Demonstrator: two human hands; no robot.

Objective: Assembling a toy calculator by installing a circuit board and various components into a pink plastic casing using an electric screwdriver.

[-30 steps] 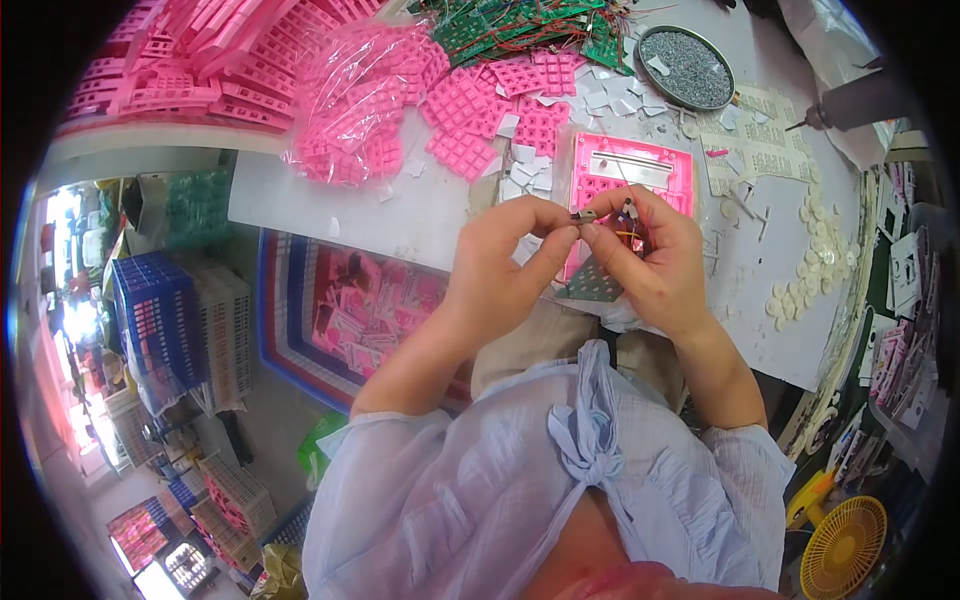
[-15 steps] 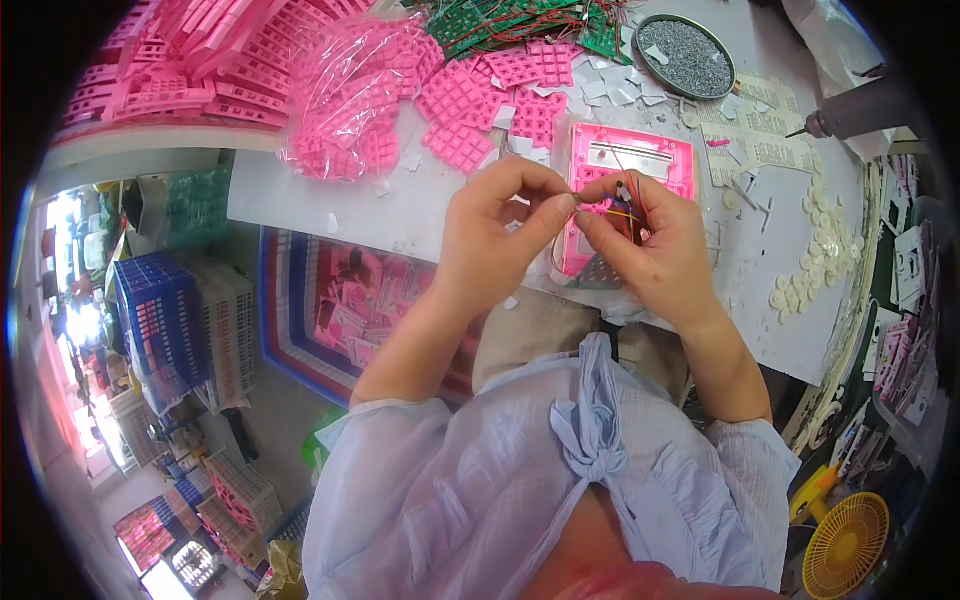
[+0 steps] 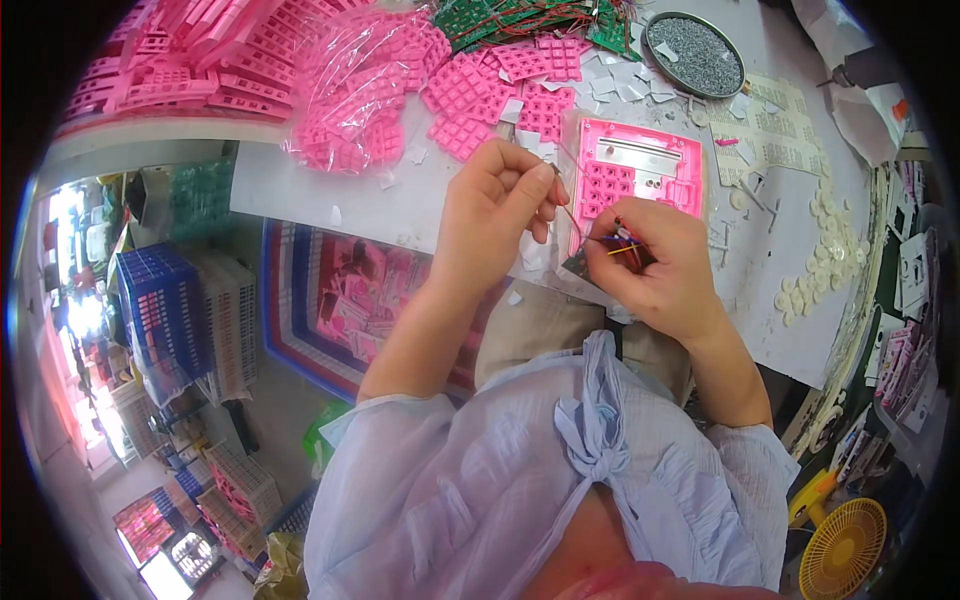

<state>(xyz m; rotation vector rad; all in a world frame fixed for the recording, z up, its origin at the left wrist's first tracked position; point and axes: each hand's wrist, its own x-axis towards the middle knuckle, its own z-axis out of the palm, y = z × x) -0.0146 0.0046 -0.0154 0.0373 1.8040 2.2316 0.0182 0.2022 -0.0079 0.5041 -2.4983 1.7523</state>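
My left hand (image 3: pixel 495 215) pinches the end of a thin wire, with a tiny dark piece at the fingertips too small to name. That wire (image 3: pixel 570 212) runs down toward my right hand (image 3: pixel 660 268), whose fingers close around a bunch of coloured wires (image 3: pixel 626 246). Both hands are over a pink plastic casing (image 3: pixel 683 150) lying on clear plastic at the table's front edge. A pink button pad (image 3: pixel 607 184) and a silvery strip sit inside the casing. Below the right fingers shows the corner of a dark board (image 3: pixel 576 266), mostly hidden.
Pink button pads (image 3: pixel 460 85), some in a clear bag (image 3: pixel 350 90), lie at the back left beside stacked pink casings (image 3: pixel 190 75). Green circuit boards (image 3: pixel 500 22), a round tray of screws (image 3: pixel 695 55) and whitish discs (image 3: pixel 825 260) surround the work. An electric screwdriver (image 3: pixel 868 68) hangs right.
My hands have moved apart: the left up and leftward with the wire end, the right downward with the coloured wires. More of the casing shows. The screwdriver has shifted away to the right.
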